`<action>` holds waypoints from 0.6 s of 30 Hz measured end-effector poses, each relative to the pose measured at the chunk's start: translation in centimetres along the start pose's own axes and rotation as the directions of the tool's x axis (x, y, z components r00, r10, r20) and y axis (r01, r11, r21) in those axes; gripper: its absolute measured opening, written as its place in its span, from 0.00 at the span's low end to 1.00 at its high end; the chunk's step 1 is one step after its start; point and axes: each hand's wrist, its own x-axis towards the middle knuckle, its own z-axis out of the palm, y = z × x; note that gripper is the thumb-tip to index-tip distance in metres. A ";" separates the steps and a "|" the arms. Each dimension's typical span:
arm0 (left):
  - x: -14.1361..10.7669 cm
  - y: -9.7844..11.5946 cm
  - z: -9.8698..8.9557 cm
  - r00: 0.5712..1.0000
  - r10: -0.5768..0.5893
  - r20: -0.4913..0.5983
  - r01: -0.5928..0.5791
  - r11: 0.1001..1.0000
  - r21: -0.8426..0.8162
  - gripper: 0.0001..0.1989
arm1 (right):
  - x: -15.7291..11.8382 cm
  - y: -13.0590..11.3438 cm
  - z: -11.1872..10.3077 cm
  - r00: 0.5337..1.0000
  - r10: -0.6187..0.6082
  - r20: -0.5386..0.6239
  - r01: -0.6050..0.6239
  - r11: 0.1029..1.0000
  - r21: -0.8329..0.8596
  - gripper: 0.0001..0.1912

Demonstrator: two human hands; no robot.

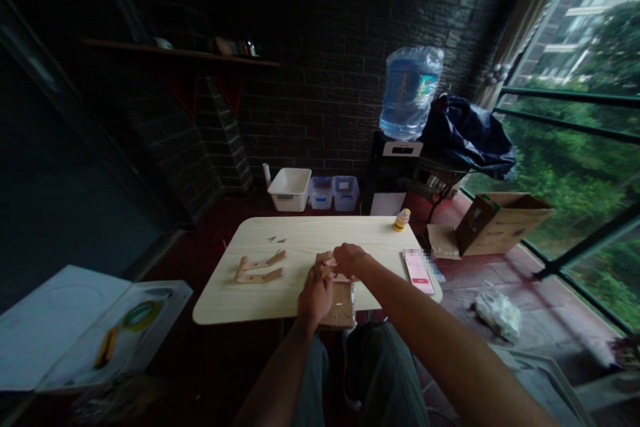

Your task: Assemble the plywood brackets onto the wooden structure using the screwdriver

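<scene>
Pale table, hands holding brown piece

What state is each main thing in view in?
Left hand: at brown panel, grip unclear
Right hand: curled, grip unclear
Brown panel: partly covered by hands
Bent strip: U-shaped, apart from hands
Phone: screen lit
Water bottle: wrapped, set on dispenser
Cardboard box: open
White tub: open
White case: open

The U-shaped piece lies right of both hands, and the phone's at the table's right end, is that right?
No: the head view shows the U-shaped piece lying left of the left hand and right hand. The phone is indeed at the right end of the table.
</scene>
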 end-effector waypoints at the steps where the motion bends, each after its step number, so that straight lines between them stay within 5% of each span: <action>1: 0.0 0.1 -0.1 1.000 -0.003 0.004 0.003 1.000 0.002 0.26 | -0.2 -0.2 -0.1 1.000 0.008 0.022 -0.008 1.000 -0.005 0.18; 10: 0.0 0.2 -0.1 1.000 -0.018 0.014 0.018 1.000 -0.001 0.27 | -2.9 -0.9 -1.3 0.998 -0.059 0.005 0.059 0.998 -0.035 0.19; 18: 0.0 0.1 0.1 0.999 -0.031 0.019 0.031 1.000 0.006 0.26 | -2.4 -0.1 -0.5 1.000 -0.021 0.009 0.022 1.000 -0.011 0.20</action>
